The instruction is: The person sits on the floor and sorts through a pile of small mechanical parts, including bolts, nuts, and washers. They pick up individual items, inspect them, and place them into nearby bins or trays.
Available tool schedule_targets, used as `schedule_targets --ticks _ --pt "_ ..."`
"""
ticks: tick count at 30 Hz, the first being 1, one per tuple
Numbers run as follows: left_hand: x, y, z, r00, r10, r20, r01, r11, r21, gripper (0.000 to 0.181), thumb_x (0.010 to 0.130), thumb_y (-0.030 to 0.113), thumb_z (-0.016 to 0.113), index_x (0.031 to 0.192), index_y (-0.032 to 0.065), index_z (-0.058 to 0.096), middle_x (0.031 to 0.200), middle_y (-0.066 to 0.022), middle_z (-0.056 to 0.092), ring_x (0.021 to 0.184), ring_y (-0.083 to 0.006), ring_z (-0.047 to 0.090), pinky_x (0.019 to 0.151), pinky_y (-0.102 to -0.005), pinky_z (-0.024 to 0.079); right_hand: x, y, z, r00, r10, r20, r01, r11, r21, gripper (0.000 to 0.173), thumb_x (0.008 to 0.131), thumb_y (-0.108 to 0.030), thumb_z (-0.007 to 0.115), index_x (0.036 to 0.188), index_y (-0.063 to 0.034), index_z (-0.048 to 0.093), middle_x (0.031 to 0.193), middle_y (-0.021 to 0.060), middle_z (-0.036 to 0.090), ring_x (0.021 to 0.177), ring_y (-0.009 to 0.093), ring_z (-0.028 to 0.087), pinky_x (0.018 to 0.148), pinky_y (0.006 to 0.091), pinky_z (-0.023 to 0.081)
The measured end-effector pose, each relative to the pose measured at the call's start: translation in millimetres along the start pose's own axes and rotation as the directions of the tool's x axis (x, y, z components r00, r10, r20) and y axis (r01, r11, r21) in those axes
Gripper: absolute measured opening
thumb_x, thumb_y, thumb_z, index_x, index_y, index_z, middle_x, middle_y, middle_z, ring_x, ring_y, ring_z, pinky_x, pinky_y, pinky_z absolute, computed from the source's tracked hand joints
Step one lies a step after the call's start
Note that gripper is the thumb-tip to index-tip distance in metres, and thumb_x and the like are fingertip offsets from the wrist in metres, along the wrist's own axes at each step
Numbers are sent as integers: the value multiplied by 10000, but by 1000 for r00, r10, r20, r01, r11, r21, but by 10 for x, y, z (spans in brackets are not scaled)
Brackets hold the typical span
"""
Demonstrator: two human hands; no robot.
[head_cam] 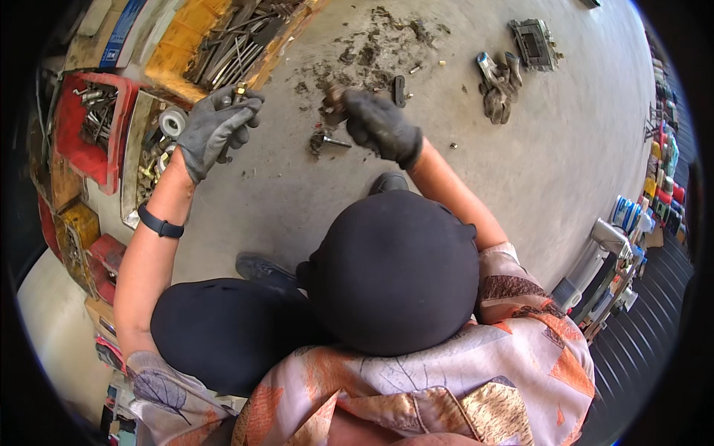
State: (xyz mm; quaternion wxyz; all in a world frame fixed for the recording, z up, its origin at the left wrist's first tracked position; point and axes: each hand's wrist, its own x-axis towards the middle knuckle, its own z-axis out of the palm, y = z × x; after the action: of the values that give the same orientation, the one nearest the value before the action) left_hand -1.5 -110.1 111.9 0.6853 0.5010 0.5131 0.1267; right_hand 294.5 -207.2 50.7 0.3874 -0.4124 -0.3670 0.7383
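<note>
My left hand (220, 125), in a grey coated work glove, grips a slim metal part with a brass-coloured hex fitting (240, 90) at its top. The part's lower end shows below the palm. My right hand (382, 125), also gloved, is closed around a brownish object (334, 96) that is blurred, so its kind cannot be told. Under that hand, a metal bolt (336, 141) lies on the concrete floor (290, 195) by a clump of dirt (317, 144). Just beyond the glove rests a dark oblong part with rounded ends (399, 91).
At left stand a yellow crate of metal rods (173, 53), a red bin of metal parts (114, 150) and a tray of fittings (129, 167). Crumbled dirt (368, 53) covers the floor ahead. Spare gloves (498, 89) and a dirty metal housing (534, 44) lie to the right.
</note>
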Motion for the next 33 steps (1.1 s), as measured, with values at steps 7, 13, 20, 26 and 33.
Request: schedule_targets --ticks 7,13,20,26,33 --pt "-134 199 264 992 -82 100 71 991 110 365 938 291 633 1214 52 617 788 19 650 555 -22 531 432 -174 394 80 12 673 966 239 97 -241 970 14 347 1015 -393 476 1082 -72 590 869 42 679 558 68 477 483 232 392" --pt "-127 92 280 980 -140 140 123 985 124 302 925 323 648 1092 72 639 730 17 625 506 -37 503 409 -185 361 24 86 651 948 305 88 -309 950 41 367 1012 -412 472 1037 -62 581 854 51 670 533 69 459 459 233 370" --pt "-106 8 304 963 -199 182 185 979 88 240 916 268 637 1048 69 619 631 11 570 490 -64 526 389 -195 370 -10 199 525 943 330 40 -331 944 0 383 1000 -436 512 1078 -76 618 822 39 663 516 52 439 429 222 350" --pt "-40 -108 231 950 -191 245 175 981 84 204 912 209 603 1060 69 605 619 10 554 479 -68 526 386 -196 377 56 627 -440 855 -141 -500 -203 795 -571 294 931 -349 632 1061 -86 661 821 99 694 701 193 633 660 335 516" --pt "-69 -162 173 954 -189 235 184 982 41 235 898 224 641 1067 60 622 636 -1 566 471 -70 522 380 -194 374 -13 451 -604 831 -157 -533 -503 195 -842 248 906 -309 565 1049 -113 617 1002 190 668 934 396 635 791 498 502"
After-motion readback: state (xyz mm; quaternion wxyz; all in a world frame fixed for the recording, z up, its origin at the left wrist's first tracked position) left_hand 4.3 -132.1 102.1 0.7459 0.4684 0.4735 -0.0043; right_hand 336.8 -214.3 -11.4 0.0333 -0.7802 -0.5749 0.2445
